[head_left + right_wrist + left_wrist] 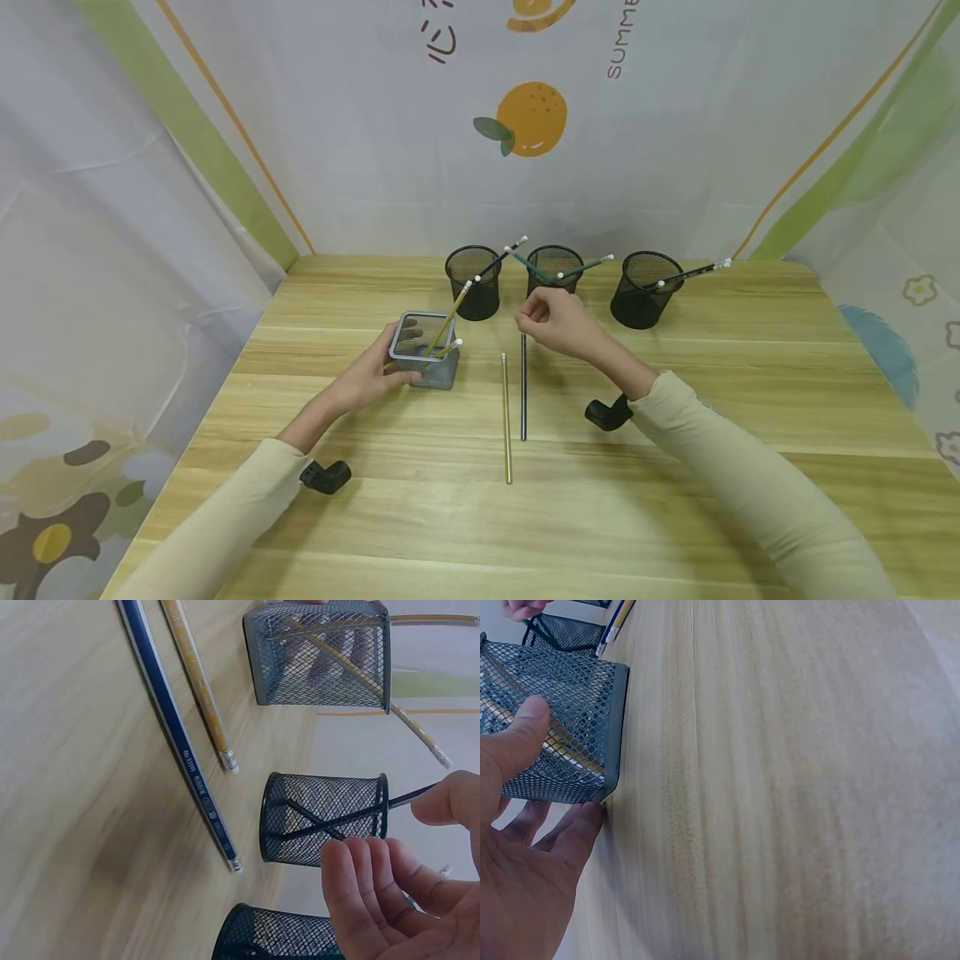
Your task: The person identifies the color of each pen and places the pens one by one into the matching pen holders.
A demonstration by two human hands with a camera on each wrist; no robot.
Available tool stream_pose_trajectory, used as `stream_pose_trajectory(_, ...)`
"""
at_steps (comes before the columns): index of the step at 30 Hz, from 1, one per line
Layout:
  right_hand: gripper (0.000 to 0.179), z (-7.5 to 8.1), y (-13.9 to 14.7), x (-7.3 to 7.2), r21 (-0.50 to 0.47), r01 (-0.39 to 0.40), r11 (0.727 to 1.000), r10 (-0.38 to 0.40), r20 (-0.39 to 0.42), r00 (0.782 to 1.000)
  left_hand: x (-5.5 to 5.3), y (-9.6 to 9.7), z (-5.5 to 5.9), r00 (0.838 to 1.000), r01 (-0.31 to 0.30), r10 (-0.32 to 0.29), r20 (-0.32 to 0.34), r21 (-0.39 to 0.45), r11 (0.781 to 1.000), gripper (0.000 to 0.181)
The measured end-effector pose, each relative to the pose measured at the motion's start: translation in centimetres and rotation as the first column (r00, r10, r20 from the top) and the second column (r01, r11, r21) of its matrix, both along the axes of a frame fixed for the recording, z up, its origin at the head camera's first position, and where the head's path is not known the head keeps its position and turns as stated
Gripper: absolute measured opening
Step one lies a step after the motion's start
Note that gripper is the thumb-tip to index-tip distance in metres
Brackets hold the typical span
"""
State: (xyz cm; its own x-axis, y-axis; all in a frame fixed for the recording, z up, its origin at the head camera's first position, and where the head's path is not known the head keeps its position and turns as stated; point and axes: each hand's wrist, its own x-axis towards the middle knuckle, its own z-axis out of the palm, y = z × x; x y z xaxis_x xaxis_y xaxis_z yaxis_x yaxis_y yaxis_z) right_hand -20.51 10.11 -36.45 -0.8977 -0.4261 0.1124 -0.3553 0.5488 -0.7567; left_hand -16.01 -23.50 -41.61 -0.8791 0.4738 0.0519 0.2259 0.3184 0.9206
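My left hand [367, 379] grips a square grey mesh pencil holder [437, 377], thumb on one side and fingers behind it. Yellow pencils [448, 321] with white erasers lean inside it. Over the table hovers my right hand [558, 321], just in front of the middle black mesh cup; the right wrist view shows its fingers loosely bent, thumb apart, nothing between them. Below that hand a dark blue pencil [523, 392] lies on the wood, its eraser end pointing toward the cups. Beside it, to the left, lies a yellow pencil [507, 425].
Three round black mesh cups stand along the back: the left one [476, 302] and middle one [558, 260] hold dark blue and green pencils, the right one [636, 310] black pencils. A printed curtain [375, 167] hangs behind the wooden table [420, 533].
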Motion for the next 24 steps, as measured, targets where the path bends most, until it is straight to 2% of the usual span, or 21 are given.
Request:
stream_pose_trajectory(9, 0.016, -0.5, 0.2, -0.2, 0.083, 0.019, 0.996, -0.022, 0.043, 0.999, 0.0, 0.0, 0.0, 1.000, 0.000, 0.000, -0.003, 0.001, 1.000, 0.080)
stream_pose_trajectory(14, 0.021, -0.9, 0.0, -0.5, 0.138, 0.034, 0.990, -0.049, 0.107, 0.993, 0.0, 0.0, 0.0, 1.000, 0.000, 0.000, -0.002, 0.001, 1.000, 0.081)
stream_pose_trajectory(19, 0.032, -1.3, -0.5, -0.8, 0.189, 0.044, 0.981, -0.079, 0.185, 0.980, 0.0, 0.0, 0.0, 1.000, -0.003, 0.003, 0.002, -0.002, 1.000, 0.081)
stream_pose_trajectory(24, 0.045, -1.6, -0.8, -1.3, 0.230, 0.045, 0.972, -0.109, 0.275, 0.955, 0.0, -0.1, 0.0, 1.000, -0.002, 0.002, 0.001, -0.002, 1.000, 0.081)
